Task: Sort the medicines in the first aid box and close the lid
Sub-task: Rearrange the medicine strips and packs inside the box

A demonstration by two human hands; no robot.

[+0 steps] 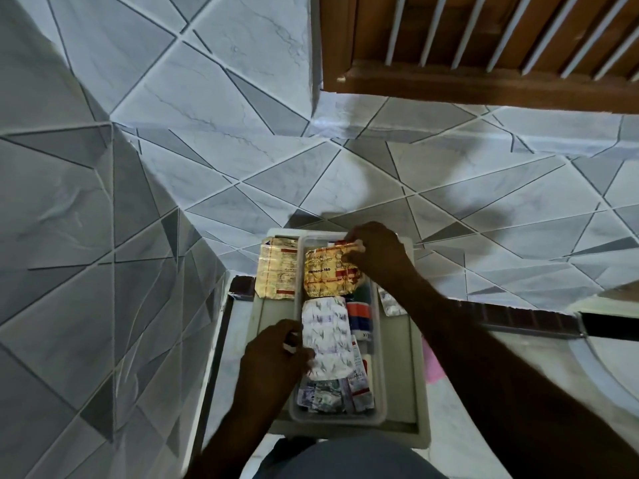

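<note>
Your R hand (375,250) has its fingers (349,259) curled on the far-right corner of a crumpled gold blister strip (328,274), pinching it over the far end of the clear inner tray (379,375). That tray sits inside the open first aid box (416,392), which is on the pale bench (456,437) right in front of you. Just L of those fingers, a 2nd gold strip (276,267) lies flat in the box outside the tray, its edge touching the one you hold. Your L hand (273,354) is at the tray's L wall, fingers bent round the L edge of a silver blister strip (326,340) that lies lengthwise on top of the other meds. R of that strip, between your two hands, are orange-and-white tubes (359,316), partly hidden. Nearer you than the L fingers, a heap of small foil packs (332,397) fills the tray's near end. A small silver blister piece (390,304) lies in the box outside the tray, just under your R wrist. Something pink (432,364) shows beside the box's R wall; can't tell what it is.
</note>
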